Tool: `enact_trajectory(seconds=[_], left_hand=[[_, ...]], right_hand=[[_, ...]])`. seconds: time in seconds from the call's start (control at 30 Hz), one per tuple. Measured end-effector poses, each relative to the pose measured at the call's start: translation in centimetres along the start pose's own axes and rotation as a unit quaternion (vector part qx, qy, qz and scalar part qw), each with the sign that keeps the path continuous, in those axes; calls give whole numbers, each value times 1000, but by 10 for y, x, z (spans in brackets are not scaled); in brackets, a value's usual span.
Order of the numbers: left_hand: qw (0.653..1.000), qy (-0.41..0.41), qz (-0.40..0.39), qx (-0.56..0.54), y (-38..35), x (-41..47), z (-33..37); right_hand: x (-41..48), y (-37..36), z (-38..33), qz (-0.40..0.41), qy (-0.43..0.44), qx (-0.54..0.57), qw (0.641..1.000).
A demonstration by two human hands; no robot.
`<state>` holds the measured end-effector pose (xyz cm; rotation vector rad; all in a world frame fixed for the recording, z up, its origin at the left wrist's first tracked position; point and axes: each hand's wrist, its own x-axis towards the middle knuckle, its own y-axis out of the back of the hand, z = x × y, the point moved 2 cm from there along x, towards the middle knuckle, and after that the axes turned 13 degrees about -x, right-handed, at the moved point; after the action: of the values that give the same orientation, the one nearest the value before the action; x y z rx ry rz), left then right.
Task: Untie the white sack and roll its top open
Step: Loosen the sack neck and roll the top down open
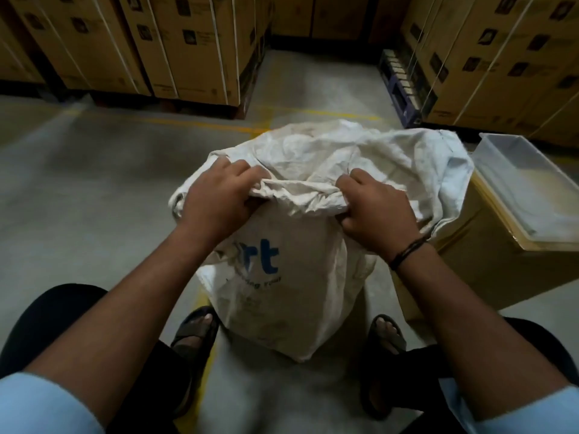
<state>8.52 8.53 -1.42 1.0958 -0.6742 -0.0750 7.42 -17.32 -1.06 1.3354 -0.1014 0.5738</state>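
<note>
- White sack [291, 296]: woven, soiled, with blue print [269, 256] reading "rt" on its near face. It stands upright on the floor [94, 189], centre of view, between the person's feet.
- Sack top [344, 145]: loose and crumpled. The far side spreads wide toward the right, and the near edge is bunched into a thick fold that runs between the two grips.
- Left grip [216, 198]: on the near-left end of the fold, knuckles up, fingers curled over the edge and pinching the fabric.
- Right grip [376, 211]: on the near-right end of the fold, fingers curled round the bunched fabric. There is a dark wristband [407, 253] at the wrist.
- Sleeves [37, 402]: light blue, at the bottom corners of the view.
- Sandals [194, 333]: dark, one on each side of the sack's base.
- Clear tray [529, 189]: plastic, rectangular, sitting on a cardboard box [470, 252] just right of the sack. The spread sack top reaches its near-left corner; whether they touch cannot be told.
- Stacked cartons [175, 42]: brown, strapped with pale bands, along the far left and far right.
- Dark blue slatted item [404, 86]: beside the far-right stack; what kind of item it is cannot be told.
- Yellow line [200, 123]: painted on the floor beyond the sack.
</note>
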Motion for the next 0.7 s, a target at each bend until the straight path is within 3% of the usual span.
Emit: enact_trajectory(seconds=[0.07,0.13,0.17,0.27,0.33,0.43,0.57,0.7], left_hand=[[979,112,-165,-41,-6,1,7],[950,116,-285,-62,-11,-8,21],[947,106,-288,-95,-10,-12,29],[950,100,-193,-226,-4,-3,42],[931,103,-224,-270,-6,5,50],[923,81,-275,-258,-13,7,57],[945,48,-262,-191,-17,1,52],[950,5,-276,-148,-20,-4,49]], right_hand=[[-10,0,-1,54,-11,-17,998],[-16,1,-2,96,0,-47,994],[-17,2,-5,107,16,-63,992],[-21,7,-20,122,43,-33,991],[-23,7,-25,119,48,19,992],[-21,0,-24,45,100,38,993],[-22,-3,-19,-130,188,70,971],[-25,-13,-2,-302,206,-21,931]])
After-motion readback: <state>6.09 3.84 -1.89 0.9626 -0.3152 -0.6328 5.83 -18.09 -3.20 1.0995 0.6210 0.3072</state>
